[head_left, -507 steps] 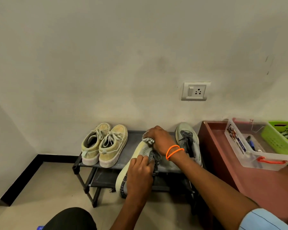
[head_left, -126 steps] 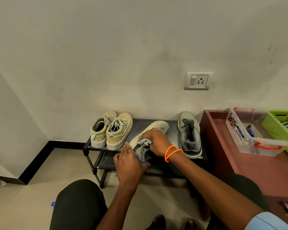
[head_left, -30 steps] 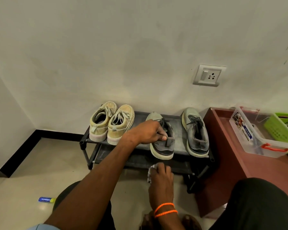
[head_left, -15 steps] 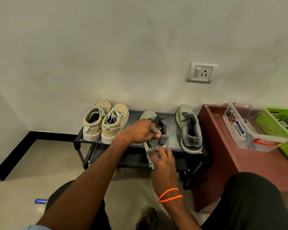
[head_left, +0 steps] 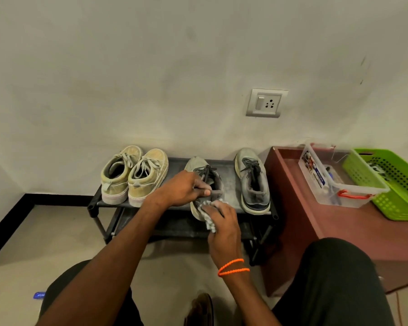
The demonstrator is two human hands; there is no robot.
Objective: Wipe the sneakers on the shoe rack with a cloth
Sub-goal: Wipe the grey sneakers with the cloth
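A low black shoe rack (head_left: 230, 175) stands against the wall. On its top shelf sits a grey sneaker (head_left: 197, 164) with dark laces, toe to the wall. My left hand (head_left: 184, 190) pinches the sneaker's tongue or collar. My right hand (head_left: 223, 222), with orange bands on the wrist, holds a grey checked cloth (head_left: 207, 220) against the sneaker's heel. The heel is mostly hidden by the cloth and hand. The matching grey sneaker (head_left: 253, 182) stands to the right. A pair of yellowish sneakers (head_left: 134, 176) stands at the rack's left end.
A low reddish-brown table (head_left: 353, 231) stands right of the rack with a clear plastic box (head_left: 335, 177) and a green basket (head_left: 386, 182) on it. A wall socket (head_left: 266, 103) is above. My knees fill the bottom; a small blue object (head_left: 39, 295) lies on the floor at left.
My right hand rose from below the rack's front edge and now holds the cloth against the heel of the grey sneaker. My left hand has kept its hold on that sneaker.
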